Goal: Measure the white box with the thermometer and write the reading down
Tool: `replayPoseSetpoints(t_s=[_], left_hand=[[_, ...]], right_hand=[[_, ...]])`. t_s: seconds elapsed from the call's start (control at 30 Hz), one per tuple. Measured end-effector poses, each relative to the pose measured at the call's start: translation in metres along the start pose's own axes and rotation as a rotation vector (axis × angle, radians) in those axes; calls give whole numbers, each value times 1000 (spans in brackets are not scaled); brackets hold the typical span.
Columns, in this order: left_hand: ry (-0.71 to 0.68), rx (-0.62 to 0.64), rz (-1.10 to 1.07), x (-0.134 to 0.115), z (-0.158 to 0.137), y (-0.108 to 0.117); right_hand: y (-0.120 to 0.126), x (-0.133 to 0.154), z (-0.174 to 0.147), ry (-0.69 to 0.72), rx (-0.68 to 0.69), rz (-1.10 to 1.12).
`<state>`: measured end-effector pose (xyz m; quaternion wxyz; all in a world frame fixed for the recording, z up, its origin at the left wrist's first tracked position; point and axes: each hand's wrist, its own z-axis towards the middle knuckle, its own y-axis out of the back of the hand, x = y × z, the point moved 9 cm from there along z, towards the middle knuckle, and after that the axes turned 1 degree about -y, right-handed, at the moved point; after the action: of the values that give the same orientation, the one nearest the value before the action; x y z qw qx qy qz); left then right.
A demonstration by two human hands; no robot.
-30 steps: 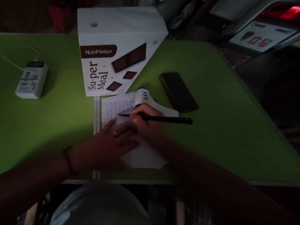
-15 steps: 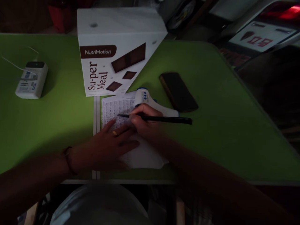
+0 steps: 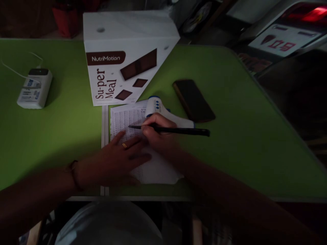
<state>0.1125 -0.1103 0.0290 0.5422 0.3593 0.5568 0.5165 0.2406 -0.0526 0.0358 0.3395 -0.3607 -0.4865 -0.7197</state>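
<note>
head view: the right hand (image 3: 155, 134) pinches a light, stiff pen (image 3: 176, 130) near its tip; the left hand (image 3: 120, 160) lies flat, fingers spread, pinning the thin, floppy sheet (image 3: 127, 119) on the desk (image 3: 242, 136).

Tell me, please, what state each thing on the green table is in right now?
Pen: gripped in the right hand, tip on the sheet.
Paper sheet: flat, pinned by the left hand.
Thermometer: lying down.
Phone: screen dark.
Box: closed, upright.
Charger: cable attached.

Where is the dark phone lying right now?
The phone lies flat on the green table, right of the white box, just beyond the pen.
</note>
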Motion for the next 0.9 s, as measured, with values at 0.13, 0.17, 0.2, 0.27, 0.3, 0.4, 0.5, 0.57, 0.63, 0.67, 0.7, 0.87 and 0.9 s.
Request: replayPoseSetpoints(t_s=[0.13, 0.17, 0.2, 0.27, 0.3, 0.4, 0.5, 0.57, 0.63, 0.67, 0.7, 0.87, 0.9], left_hand=[[-4, 4, 1, 0, 0, 0], [-5, 6, 1, 0, 0, 0], [-4, 10, 2, 0, 1, 0], [0, 22, 3, 0, 1, -1], [1, 25, 3, 0, 1, -1], [-1, 8, 1, 0, 1, 2], [-3, 2, 6, 0, 1, 3], [-7, -3, 7, 0, 1, 2], [-16, -22, 15, -1, 2, 4], [-23, -33, 18, -1, 3, 6], [-33, -52, 15, -2, 4, 9], [-24, -564, -30, 12, -6, 71], [13, -719, -20, 22, -15, 85]], right_hand=[[1, 0, 0, -8, -21, 25], [1, 0, 0, -22, -24, 41], [1, -2, 0, -42, -27, 65], [0, -3, 1, -81, -35, 120], [0, -3, 2, -93, -42, 139], [1, 1, 2, -74, -66, 136], [0, 3, -1, -50, -60, 86], [0, 3, -3, -32, -60, 63], [0, 6, -3, 31, -52, 20], [0, 10, -3, 101, -35, -11], [-2, 15, -3, 184, -9, -41], [-21, 24, -11, 499, 252, -319], [-25, 23, -13, 545, 302, -414]])
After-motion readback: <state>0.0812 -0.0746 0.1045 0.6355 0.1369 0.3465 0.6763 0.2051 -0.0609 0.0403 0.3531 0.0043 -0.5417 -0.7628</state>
